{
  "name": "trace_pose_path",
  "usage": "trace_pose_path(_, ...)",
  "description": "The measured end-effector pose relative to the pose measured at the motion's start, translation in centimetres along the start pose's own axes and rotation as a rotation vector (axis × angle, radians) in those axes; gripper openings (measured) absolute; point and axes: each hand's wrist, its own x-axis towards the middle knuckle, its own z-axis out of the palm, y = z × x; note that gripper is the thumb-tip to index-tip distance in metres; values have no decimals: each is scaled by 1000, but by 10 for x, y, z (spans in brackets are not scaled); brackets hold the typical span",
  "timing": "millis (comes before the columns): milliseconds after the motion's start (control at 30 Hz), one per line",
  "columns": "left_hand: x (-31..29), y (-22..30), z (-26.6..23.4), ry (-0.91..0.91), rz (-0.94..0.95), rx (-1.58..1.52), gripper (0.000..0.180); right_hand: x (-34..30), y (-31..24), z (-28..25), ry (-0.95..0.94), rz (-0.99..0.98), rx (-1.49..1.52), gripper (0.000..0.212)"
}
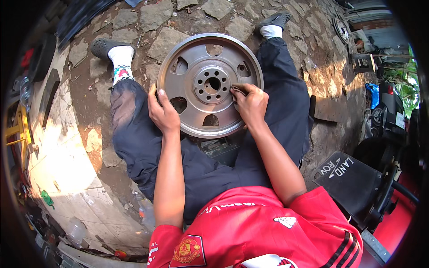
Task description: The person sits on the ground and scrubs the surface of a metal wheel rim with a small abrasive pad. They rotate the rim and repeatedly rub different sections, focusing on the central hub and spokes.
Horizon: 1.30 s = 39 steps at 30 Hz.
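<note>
A round grey metal flywheel [187,85] stands tilted between my legs, its face toward me. It has large openings around its web and a ring of bolt holes about the centre bore. At its left edge, my left hand [164,112] is closed on the rim, thumb raised in front and some fingers hidden behind. My right hand [252,105] pinches a small folded brown piece [240,90], which looks like sandpaper, against the face just right of the hub. Part of that piece is hidden by the fingers.
Uneven stone paving [154,15] and dirt surround my outstretched legs. At the right lie a dark block [325,108] and a black panel [344,178]. A yellow metal stand [20,129] is at the far left; a clear plastic bottle [76,230] lies lower left.
</note>
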Motion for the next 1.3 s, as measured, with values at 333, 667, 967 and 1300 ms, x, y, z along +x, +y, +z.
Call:
trace_pose_path(333,9,1,7,27,15,-12,45,31,0,11,-6,26,122,18)
trace_pose_path(667,10,-1,6,-10,-33,-41,47,40,1,17,36,-18,108,17)
trace_pose_path(967,10,3,6,-2,-13,-11,48,39,9,7,-28,-92,53,17)
trace_pose_path(1300,8,-3,8,10,12,-4,48,47,12,5,-151,21,152,21)
